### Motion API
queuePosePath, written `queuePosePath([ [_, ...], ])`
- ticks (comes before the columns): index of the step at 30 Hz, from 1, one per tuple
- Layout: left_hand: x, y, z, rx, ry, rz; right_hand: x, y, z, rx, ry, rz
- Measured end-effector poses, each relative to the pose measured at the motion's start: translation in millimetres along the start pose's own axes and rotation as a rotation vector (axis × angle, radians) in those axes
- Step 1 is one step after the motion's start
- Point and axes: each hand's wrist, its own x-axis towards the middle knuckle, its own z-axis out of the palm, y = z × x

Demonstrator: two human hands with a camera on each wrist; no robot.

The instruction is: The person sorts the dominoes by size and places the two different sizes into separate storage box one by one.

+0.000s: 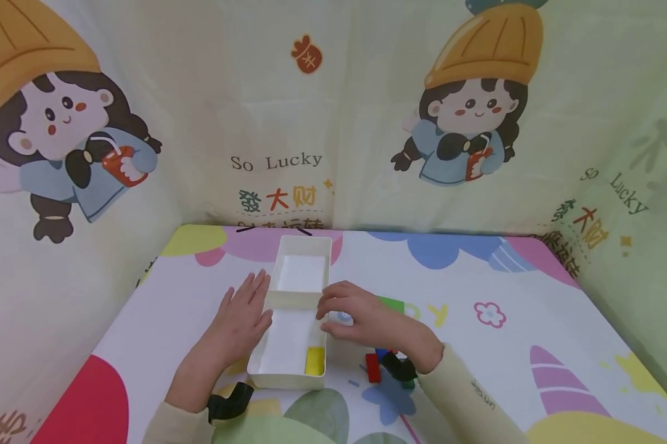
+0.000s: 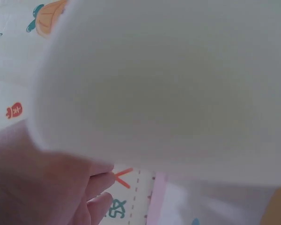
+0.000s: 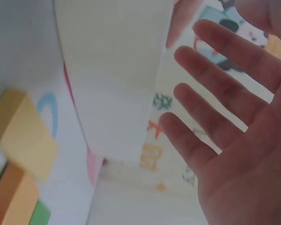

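Note:
A white box (image 1: 293,300) with two compartments stands lengthwise on the table. One yellow block (image 1: 315,361) lies in the near compartment's front right corner. Along the box's left side is my left hand (image 1: 236,327), its fingers straight and holding nothing. Over the right rim, near the divider, my right hand (image 1: 361,314) has loosely bent fingers with nothing between them. The right wrist view shows the right hand (image 3: 243,117) spread beside the box wall (image 3: 114,84). A blurred white box surface (image 2: 159,93) fills most of the left wrist view, partly covering the left hand (image 2: 42,187).
Right of the box lie a green block (image 1: 392,303), a red block (image 1: 373,368) and a blue block (image 1: 381,354), partly hidden by the right arm. The right wrist view has a yellow block (image 3: 30,136) and an orange block (image 3: 16,192). Printed curtains (image 1: 367,203) border the table.

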Motion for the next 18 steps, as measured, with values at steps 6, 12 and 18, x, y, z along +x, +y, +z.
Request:
queuePosePath([
  [6,-3.2,-0.5,-2.3,0.024,-0.017,-0.026,-30.2,8.0,-8.4,0.017,0.037,0.143],
  [12,-4.9,-0.8,-3.0,0.046,0.023,-0.032,-57.3,18.7,-15.2,0.005,0.098,0.238],
  [18,-5.4,0.3,-2.0,0.012,0.006,-0.020,-82.3,32.5,-20.1,-0.033,0.200,0.297],
])
